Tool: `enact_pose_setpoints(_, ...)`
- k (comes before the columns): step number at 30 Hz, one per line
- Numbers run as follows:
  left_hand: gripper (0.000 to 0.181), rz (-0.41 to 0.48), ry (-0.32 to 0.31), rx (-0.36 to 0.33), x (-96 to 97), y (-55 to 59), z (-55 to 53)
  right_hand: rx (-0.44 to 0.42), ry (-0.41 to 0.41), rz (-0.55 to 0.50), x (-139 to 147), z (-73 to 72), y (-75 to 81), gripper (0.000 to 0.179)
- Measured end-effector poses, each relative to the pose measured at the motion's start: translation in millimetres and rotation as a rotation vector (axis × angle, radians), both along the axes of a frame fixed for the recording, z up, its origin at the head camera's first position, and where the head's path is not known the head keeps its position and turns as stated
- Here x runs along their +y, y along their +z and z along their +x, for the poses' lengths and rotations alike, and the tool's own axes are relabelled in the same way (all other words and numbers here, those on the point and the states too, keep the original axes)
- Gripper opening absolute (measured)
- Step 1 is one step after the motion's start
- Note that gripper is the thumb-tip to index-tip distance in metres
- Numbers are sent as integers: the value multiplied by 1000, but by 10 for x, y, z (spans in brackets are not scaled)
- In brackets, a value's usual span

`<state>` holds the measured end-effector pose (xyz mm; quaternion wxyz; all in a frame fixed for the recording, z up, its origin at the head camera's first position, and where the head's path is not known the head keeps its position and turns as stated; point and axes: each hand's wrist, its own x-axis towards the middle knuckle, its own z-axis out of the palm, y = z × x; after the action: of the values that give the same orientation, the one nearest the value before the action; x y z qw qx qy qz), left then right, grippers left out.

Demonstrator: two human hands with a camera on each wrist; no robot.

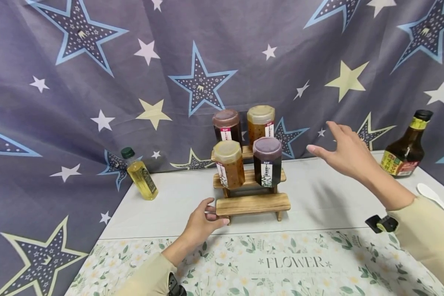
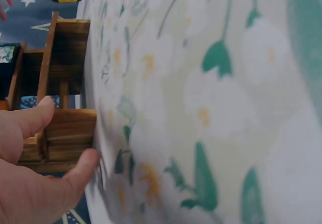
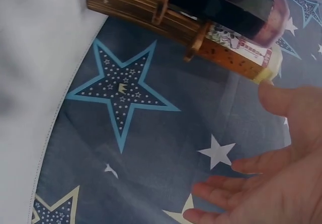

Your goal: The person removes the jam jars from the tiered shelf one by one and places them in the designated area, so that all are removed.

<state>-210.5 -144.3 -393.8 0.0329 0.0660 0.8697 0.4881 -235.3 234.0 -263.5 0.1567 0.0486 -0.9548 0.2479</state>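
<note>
Left hand (image 1: 201, 222) grips the left end of the three-tier wooden rack (image 1: 253, 204), mid-table. Right hand (image 1: 349, 152) raised right of rack, fingers spread, holding nothing. Four jars (image 1: 267, 162): two middle tier, two far tier. Dark sauce bottle (image 1: 403, 150) far right.

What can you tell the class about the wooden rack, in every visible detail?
The wooden rack is stepped, with three brown, grained boards on wooden legs. It stands upright on a white surface, before a star-patterned cloth. The front, lowest step is bare; two jars stand on the middle step and two on the top. The person's left grip holds the lowest step's left end.
</note>
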Motion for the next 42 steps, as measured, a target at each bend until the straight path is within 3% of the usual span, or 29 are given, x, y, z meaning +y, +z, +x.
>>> enact_pose_setpoints(11, 69, 181, -25, -35, 75, -130, -57, -7, 52, -89, -137, -181, 162, 90)
enact_pose_setpoints(26, 69, 221, 3, -54, 90, -158, -67, -97, 242, -378, -337, -425, 289, 83)
enact_pose_setpoints(42, 69, 273, 2, -76, 95, -136, -70, -200, 420, -565, -639, -801, 389, 84)
